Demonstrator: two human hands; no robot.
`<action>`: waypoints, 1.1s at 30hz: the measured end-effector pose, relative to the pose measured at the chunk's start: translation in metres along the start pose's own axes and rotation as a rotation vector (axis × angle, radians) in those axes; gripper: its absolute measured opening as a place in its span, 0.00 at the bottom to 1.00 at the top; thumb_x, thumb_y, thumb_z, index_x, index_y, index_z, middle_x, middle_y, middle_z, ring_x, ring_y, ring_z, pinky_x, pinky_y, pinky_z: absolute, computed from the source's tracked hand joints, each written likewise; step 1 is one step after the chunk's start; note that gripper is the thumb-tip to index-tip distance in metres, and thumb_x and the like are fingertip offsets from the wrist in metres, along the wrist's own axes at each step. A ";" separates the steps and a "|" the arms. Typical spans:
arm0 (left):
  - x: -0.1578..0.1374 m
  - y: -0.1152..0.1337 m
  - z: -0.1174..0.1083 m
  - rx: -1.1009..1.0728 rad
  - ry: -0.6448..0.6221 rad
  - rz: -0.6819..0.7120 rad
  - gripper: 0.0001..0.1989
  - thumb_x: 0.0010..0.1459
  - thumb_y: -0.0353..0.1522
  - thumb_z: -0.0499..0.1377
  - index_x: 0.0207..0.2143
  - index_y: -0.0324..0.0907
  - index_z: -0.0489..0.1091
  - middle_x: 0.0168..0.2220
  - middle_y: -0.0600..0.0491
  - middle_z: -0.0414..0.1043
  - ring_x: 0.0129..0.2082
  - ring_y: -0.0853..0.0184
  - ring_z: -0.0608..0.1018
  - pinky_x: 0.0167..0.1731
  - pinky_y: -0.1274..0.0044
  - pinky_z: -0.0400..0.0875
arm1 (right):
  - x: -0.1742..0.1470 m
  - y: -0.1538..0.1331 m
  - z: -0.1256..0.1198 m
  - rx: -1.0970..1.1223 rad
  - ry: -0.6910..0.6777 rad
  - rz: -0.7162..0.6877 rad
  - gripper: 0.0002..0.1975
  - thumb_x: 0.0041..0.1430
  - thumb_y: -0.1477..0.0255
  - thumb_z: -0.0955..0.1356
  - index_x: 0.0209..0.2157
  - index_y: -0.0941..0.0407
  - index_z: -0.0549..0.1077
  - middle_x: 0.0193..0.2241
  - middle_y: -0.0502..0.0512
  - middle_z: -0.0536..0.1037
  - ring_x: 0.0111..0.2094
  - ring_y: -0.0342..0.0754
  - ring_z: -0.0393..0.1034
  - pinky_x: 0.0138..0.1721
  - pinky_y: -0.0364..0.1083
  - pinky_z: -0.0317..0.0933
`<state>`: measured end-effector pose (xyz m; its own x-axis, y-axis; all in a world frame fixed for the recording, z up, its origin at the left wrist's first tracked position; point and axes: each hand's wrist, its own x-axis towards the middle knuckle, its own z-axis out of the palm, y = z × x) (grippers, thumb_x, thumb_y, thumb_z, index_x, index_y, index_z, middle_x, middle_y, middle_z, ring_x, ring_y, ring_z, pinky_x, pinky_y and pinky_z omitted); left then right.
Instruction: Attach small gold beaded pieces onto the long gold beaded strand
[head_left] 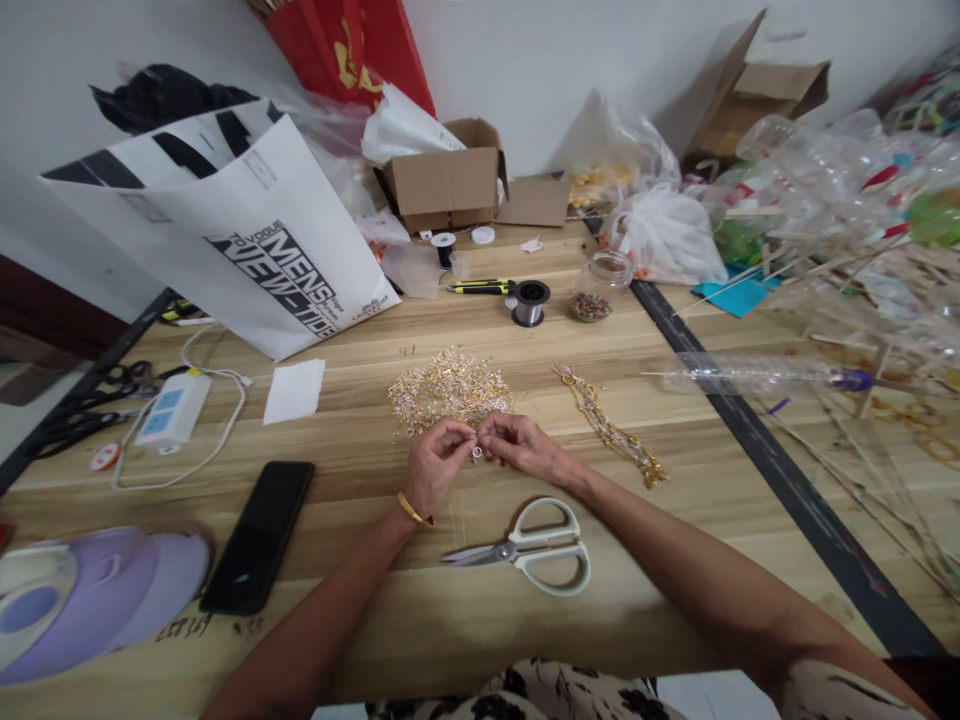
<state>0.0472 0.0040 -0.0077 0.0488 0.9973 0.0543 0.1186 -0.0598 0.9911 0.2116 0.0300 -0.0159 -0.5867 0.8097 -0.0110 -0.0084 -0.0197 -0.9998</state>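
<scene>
My left hand and my right hand meet fingertip to fingertip, both pinched closed, just in front of a pile of gold and clear beads. A small pale ring shows between the fingertips, against the left ones. What the right fingers pinch is too small to make out. A faint thread seems to hang below the left hand. Toward me lie white-handled scissors, blades pointing left. To the right of the pile rests a bundle of gold and silver beaded strands.
Behind the pile stand a wire spool, pliers and a jar of beads. A phone and a power strip lie at left, near a large paper bag. Plastic bottles and sticks crowd the right.
</scene>
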 end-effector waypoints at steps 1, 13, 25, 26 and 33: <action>0.000 0.000 0.000 -0.004 0.001 -0.004 0.04 0.46 0.27 0.62 0.27 0.38 0.69 0.25 0.54 0.71 0.24 0.72 0.74 0.25 0.83 0.69 | 0.000 0.000 0.000 0.005 0.004 -0.001 0.14 0.57 0.61 0.66 0.31 0.60 0.67 0.21 0.47 0.66 0.21 0.38 0.61 0.22 0.38 0.55; 0.000 0.003 0.001 -0.014 0.003 0.004 0.05 0.45 0.27 0.63 0.27 0.38 0.69 0.26 0.55 0.72 0.25 0.72 0.75 0.26 0.82 0.70 | 0.001 0.004 -0.002 -0.032 -0.036 0.013 0.11 0.57 0.65 0.66 0.33 0.60 0.69 0.22 0.47 0.68 0.21 0.38 0.61 0.22 0.37 0.55; 0.003 -0.002 0.000 -0.074 0.027 -0.033 0.07 0.44 0.28 0.64 0.27 0.38 0.68 0.25 0.55 0.72 0.25 0.72 0.75 0.26 0.82 0.70 | 0.001 0.004 -0.001 -0.010 0.008 -0.016 0.12 0.58 0.63 0.65 0.32 0.59 0.67 0.21 0.47 0.67 0.20 0.38 0.61 0.22 0.37 0.55; 0.003 -0.002 0.000 -0.075 0.031 -0.040 0.07 0.44 0.29 0.64 0.27 0.38 0.68 0.25 0.55 0.72 0.24 0.72 0.75 0.25 0.82 0.70 | 0.001 0.004 -0.001 -0.007 0.019 -0.019 0.13 0.58 0.63 0.65 0.31 0.59 0.67 0.21 0.47 0.67 0.20 0.38 0.60 0.21 0.37 0.55; 0.003 -0.002 -0.001 -0.094 0.035 -0.113 0.09 0.42 0.30 0.65 0.28 0.37 0.71 0.25 0.53 0.75 0.24 0.71 0.76 0.27 0.80 0.72 | 0.001 0.003 -0.001 -0.009 0.047 -0.042 0.15 0.57 0.60 0.66 0.31 0.59 0.66 0.20 0.47 0.67 0.20 0.38 0.60 0.20 0.37 0.56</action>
<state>0.0458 0.0070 -0.0092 0.0058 0.9984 -0.0557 0.0276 0.0555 0.9981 0.2120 0.0313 -0.0190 -0.5470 0.8366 0.0300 -0.0251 0.0195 -0.9995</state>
